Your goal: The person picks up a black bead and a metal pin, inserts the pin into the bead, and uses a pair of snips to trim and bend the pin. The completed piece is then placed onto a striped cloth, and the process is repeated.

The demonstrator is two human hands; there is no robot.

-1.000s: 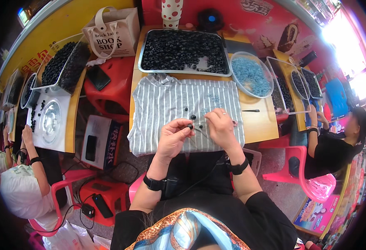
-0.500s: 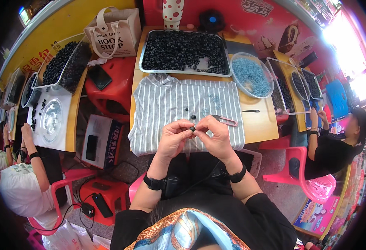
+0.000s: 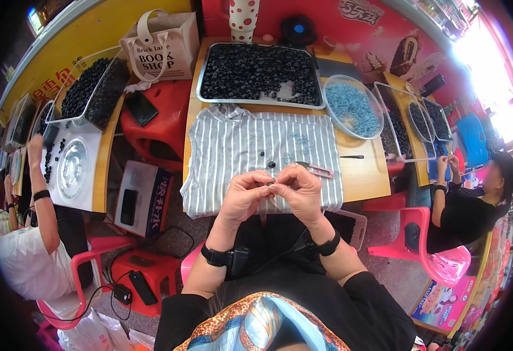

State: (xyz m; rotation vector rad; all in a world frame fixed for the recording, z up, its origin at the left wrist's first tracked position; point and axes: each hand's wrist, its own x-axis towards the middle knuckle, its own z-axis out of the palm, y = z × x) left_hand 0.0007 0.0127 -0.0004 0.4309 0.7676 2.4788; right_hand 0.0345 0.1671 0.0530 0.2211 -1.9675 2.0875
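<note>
Over the near edge of a folded grey-and-white striped cloth (image 3: 215, 161), my left hand (image 3: 244, 196) and my right hand (image 3: 301, 193) meet, thumbs and forefingers pinched together. Between their fingertips is a small dark round piece (image 3: 271, 183), mostly hidden. Just beyond my fingers, a black round piece (image 3: 272, 165) and a smaller dark one (image 3: 263, 154) lie on the cloth. A small cutter with a pink handle (image 3: 319, 171) rests by my right hand. Some tiny light-blue pieces (image 3: 301, 139) are scattered on the cloth farther back.
Behind the cloth stands a metal tray (image 3: 256, 105) of black ring-like pieces. To its right is a clear bowl (image 3: 379, 130) with light-blue bits; a thin black tool (image 3: 351, 157) lies nearby. Co-workers sit at left and right tables. A red stool (image 3: 163, 126) holds a phone.
The dark piece between my fingertips shows less than before, and my fingers have closed in around it. At the left table, a co-worker's hand has reached toward the containers.
</note>
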